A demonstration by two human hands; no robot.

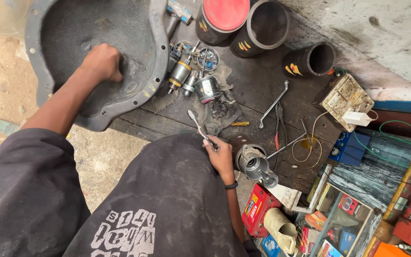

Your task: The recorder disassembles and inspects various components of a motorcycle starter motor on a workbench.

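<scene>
On the dark worktop (258,85), seen from the head camera, the left hand (102,62) is pressing down as a closed fist inside the big grey metal cover (63,28), which is lying at the worktop's left end, partly hanging over the edge. The right hand (220,154) is pinching a toothbrush (197,123) near the front edge, its fingers curled around the handle. Just beside that hand a metal housing (255,166) is lying. Between the 2 hands an armature (181,74), small motor parts and a rag (220,112) are lying together. 3 black cylinders (262,28) are standing behind.
</scene>
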